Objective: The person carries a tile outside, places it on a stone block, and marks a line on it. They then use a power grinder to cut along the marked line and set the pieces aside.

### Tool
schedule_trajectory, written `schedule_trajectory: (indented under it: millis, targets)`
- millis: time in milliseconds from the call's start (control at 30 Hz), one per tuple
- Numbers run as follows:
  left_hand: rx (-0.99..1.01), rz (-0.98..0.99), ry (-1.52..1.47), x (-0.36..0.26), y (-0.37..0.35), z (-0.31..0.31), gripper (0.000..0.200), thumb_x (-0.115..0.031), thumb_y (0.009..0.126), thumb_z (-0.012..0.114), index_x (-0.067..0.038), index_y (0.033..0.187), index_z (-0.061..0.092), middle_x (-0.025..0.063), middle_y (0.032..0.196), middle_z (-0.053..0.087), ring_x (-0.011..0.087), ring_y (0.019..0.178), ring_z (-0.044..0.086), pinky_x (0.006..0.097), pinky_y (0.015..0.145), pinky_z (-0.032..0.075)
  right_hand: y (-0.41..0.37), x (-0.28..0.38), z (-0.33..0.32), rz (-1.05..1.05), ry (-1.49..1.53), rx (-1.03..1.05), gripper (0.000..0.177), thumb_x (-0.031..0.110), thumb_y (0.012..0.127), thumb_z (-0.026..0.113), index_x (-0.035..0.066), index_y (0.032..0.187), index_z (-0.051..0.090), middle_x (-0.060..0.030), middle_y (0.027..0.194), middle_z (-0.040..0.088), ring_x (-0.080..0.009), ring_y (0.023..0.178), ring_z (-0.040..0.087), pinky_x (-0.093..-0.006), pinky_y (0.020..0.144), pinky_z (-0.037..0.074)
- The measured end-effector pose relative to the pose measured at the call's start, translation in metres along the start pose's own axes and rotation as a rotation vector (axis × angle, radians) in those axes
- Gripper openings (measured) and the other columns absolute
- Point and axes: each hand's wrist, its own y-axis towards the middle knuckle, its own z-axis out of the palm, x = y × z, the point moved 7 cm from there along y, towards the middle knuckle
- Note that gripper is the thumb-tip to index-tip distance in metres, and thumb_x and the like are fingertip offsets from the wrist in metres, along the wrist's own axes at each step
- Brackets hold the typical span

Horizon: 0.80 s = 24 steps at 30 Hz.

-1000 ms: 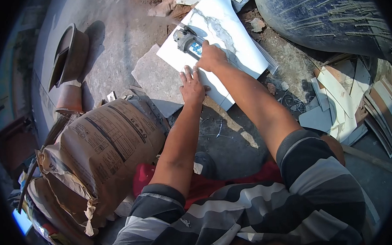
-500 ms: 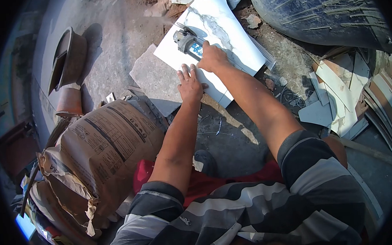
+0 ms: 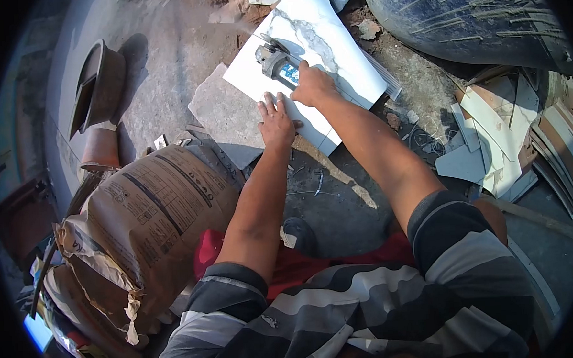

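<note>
Grinder (image 3: 271,61) shows over the white tile (image 3: 353,72) in my head view, its body gripped in my right hand (image 3: 314,87). My left hand (image 3: 276,122) is open, fingers laid flat on the tile's near left edge. The tile overlaps a stone slab (image 3: 223,111). I see a paper sack (image 3: 171,198) leftward, broken tiles (image 3: 496,132) rightward.

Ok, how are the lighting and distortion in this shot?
Head view: hard sunlight makes the white tile glare; head view: the brown basin throws a dark shadow; head view: fisheye curving, with black borders.
</note>
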Motion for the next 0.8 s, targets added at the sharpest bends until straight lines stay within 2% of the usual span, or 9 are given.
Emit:
schedule_trajectory:
  millis: [800]
  targets:
    - [0.017,-0.008,0.032,-0.002,-0.001,-0.001,0.103,-0.034,0.081,0.084,-0.019,0.162,0.023,0.0136,0.172,0.013,0.04,0.157,0.016,0.0611,0.111,0.041,-0.017,-0.022,0.0,0.011,-0.016,-0.002,0.072,0.028,0.075,0.082,0.0,0.133,0.048,-0.0265,0.119,0.069,-0.0407,0.116,0.066,-0.0467,0.1,0.054]
